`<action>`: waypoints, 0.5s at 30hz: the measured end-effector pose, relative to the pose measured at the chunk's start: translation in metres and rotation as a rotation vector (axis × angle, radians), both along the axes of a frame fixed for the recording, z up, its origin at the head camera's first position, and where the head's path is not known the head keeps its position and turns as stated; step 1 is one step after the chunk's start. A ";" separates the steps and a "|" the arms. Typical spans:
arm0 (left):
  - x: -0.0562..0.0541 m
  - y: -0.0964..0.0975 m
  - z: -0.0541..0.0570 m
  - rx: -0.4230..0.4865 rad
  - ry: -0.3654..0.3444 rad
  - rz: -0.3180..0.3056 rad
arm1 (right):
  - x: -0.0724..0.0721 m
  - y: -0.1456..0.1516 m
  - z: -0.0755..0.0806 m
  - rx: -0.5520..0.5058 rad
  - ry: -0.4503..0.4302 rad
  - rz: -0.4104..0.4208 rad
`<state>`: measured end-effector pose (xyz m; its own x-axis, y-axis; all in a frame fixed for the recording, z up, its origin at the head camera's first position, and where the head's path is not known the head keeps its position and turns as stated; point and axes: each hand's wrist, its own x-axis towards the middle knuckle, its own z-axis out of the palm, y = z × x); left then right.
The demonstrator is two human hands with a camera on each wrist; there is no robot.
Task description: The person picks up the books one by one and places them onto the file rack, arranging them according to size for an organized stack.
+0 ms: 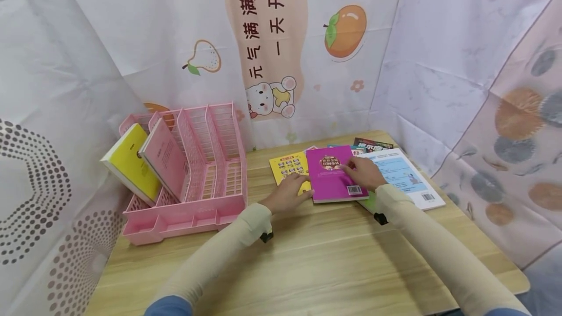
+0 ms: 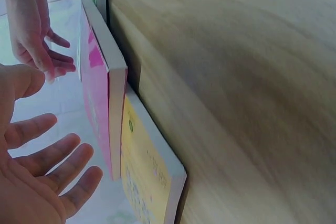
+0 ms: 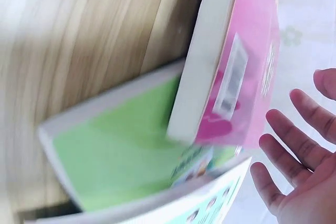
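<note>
A magenta book (image 1: 327,179) lies back cover up on a loose pile of books. My left hand (image 1: 287,195) is beside its left edge, and in the left wrist view the fingers (image 2: 73,150) are spread and apart from the cover. Over the upper right of that book hovers my right hand (image 1: 365,173), its fingers (image 3: 286,150) loosely extended with nothing between them. Under the magenta book's left side is a yellow book (image 1: 287,164). A green book (image 3: 115,145) shows beneath its lower right corner, partly covered by a white-and-blue book (image 1: 406,179).
At the left stands a pink slotted rack (image 1: 206,213). In its left slots lean a thick yellow book (image 1: 133,160) and a pink book (image 1: 164,160). A dark-covered book (image 1: 373,144) sticks out behind the pile. Printed curtains (image 1: 303,106) hang close behind the wooden table (image 1: 316,257).
</note>
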<state>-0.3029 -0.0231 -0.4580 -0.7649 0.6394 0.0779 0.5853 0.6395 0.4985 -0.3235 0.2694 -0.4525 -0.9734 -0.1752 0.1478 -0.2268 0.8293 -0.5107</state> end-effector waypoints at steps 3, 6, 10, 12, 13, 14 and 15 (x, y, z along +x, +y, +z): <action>0.001 0.005 -0.001 -0.009 0.002 -0.013 | 0.001 0.011 -0.002 0.030 -0.001 -0.013; 0.002 0.010 -0.001 -0.017 0.001 -0.028 | 0.002 0.021 -0.003 0.059 0.001 -0.031; 0.003 0.017 -0.002 0.001 -0.006 -0.059 | 0.005 0.033 -0.004 0.068 -0.013 -0.065; 0.004 0.021 -0.003 0.019 -0.011 -0.075 | 0.006 0.039 -0.004 0.072 -0.018 -0.076; 0.004 0.022 -0.003 0.023 -0.011 -0.082 | 0.007 0.042 -0.004 0.080 -0.014 -0.079; 0.005 0.023 -0.004 0.029 -0.015 -0.086 | 0.007 0.046 -0.004 0.089 -0.005 -0.079; 0.005 0.025 -0.004 0.033 -0.018 -0.090 | 0.008 0.049 -0.004 0.099 0.007 -0.078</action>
